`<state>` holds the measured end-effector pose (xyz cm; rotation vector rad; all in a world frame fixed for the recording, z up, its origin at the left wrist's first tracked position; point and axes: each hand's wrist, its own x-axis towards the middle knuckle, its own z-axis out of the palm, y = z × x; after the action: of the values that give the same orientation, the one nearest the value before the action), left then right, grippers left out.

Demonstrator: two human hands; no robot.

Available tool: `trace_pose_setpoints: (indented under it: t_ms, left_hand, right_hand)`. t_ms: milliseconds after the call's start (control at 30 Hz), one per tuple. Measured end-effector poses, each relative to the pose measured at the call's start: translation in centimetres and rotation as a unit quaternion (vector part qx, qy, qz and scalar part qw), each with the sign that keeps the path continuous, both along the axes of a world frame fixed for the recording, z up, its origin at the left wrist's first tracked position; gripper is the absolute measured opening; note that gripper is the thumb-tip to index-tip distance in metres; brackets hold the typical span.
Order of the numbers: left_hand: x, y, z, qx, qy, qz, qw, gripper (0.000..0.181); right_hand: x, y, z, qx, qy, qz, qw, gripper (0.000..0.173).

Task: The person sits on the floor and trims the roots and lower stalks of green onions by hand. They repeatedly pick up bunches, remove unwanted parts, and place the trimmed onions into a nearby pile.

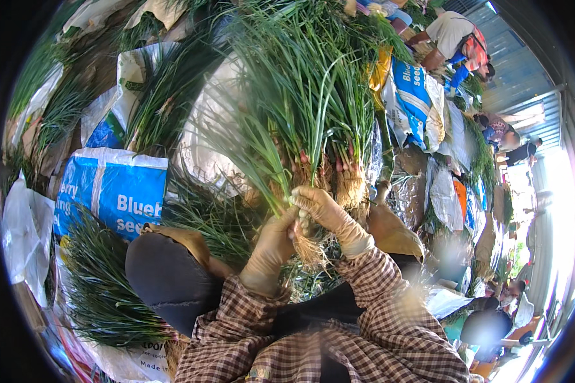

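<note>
Both my hands wear thin, pale gloves and meet in front of my lap. My left hand (274,245) grips a small bunch of spring onions (280,179) near its base. White bulbs (304,221) show between the hands, and tan roots (311,251) hang below them. The fingertips of my right hand (327,210) pinch a spring onion at the bunch, close to my left thumb. Right behind the hands lies a large heap of spring onions (311,91), its reddish bases and roots towards me.
More spring onions (105,282) lie at my left beside a blue printed sack (110,186). A white sack (215,124) is behind the left knee (170,273). Another blue and white sack (409,100) lies at the right. A person (460,40) bends over plants at the upper right.
</note>
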<state>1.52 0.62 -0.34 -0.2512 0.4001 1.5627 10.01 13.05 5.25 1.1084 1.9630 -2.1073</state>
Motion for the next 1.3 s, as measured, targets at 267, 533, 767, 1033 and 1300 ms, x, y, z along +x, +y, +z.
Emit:
trace_pose_setpoints:
  t_ms: [267, 533, 767, 1033, 1300]
  left_hand:
    - [-1.6, -0.3, -1.1, -0.145, 0.289, 0.006, 0.946, 0.020]
    - [-1.2, 0.2, 0.1, -0.158, 0.308, 0.052, 0.937, 0.012]
    - [0.3, 0.2, -1.1, -0.103, 0.387, 0.007, 0.916, 0.016]
    - [-0.4, -0.2, 1.7, -0.058, 0.307, -0.038, 0.949, 0.015]
    - [-0.1, -0.5, 2.6, -0.039, 0.217, -0.045, 0.974, 0.015]
  right_hand:
    - [5.9, -2.3, 1.6, 0.208, -0.079, 0.281, 0.933, 0.027]
    - [4.2, -1.5, -7.4, 0.477, -0.250, 0.027, 0.842, 0.032]
    - [5.6, -5.2, -5.9, 0.495, -0.057, -0.018, 0.867, 0.042]
    - [3.4, -4.0, -2.4, 0.450, 0.043, -0.053, 0.891, 0.027]
    - [3.4, -3.5, -1.6, 0.131, 0.006, -0.250, 0.959, 0.020]
